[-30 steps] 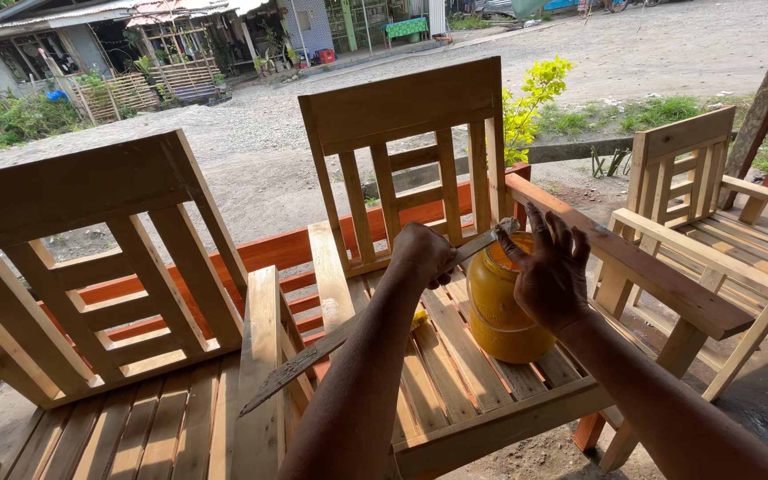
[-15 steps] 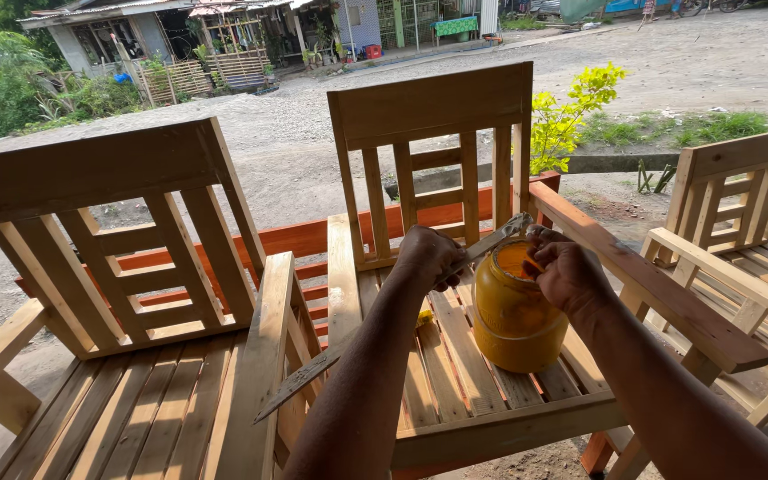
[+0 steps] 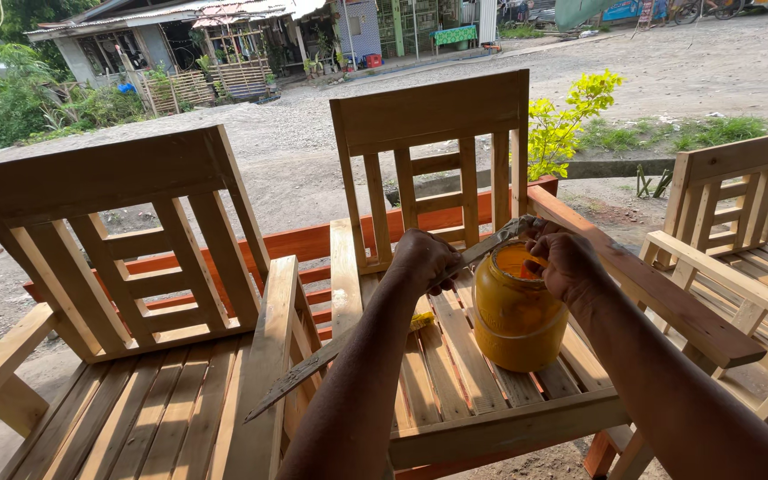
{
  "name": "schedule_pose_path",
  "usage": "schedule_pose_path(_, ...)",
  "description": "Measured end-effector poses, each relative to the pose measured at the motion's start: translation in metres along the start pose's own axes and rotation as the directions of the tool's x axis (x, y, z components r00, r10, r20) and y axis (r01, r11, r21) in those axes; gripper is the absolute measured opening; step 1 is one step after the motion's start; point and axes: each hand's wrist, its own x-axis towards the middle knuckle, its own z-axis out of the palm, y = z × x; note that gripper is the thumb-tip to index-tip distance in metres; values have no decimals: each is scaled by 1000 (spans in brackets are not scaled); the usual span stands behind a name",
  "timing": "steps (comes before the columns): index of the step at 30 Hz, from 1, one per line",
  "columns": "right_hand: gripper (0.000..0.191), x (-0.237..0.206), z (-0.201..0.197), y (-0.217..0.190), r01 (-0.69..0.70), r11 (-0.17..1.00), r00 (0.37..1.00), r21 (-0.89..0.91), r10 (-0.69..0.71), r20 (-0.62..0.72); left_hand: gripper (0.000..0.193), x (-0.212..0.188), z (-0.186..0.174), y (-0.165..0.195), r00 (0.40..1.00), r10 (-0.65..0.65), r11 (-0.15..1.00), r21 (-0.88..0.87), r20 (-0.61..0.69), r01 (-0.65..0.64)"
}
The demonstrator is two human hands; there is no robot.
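While the left hand (image 3: 421,259) was clenched round a long flat blade (image 3: 375,329), the blade ran from below the left forearm up across the mouth of a yellow plastic jar (image 3: 516,311). Just right of that hand, the right hand (image 3: 566,263) curled over the jar's rim, fingers gripping the blade's far end there. Under both hands the jar stood upright on a slatted wooden chair (image 3: 455,373). Left of the hands sat another wooden chair (image 3: 126,267); beyond them a leafy shrub (image 3: 571,116) and a gravel road (image 3: 668,71).

Three wooden chairs (image 3: 437,267), one yellow jar (image 3: 516,311), one blade (image 3: 348,342).
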Motion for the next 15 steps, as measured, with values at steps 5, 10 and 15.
schedule_pose_path(5, 39, -26, 27, 15, 563, 547, 780, -620, -599, 181, 16, -16, -21, 0, 997, -68, 998, -5, -40, 67)
schedule_pose_path(10, 74, -101, 85, 21, 373, -95, 661, -923, -671, 336, 18, -43, -63, -4, 996, -83, 996, 26, -44, 84)
schedule_pose_path(15, 83, -169, 151, 33, 344, -289, 577, -893, -686, 444, 15, -69, -109, -19, 996, -83, 997, 6, -27, 83)
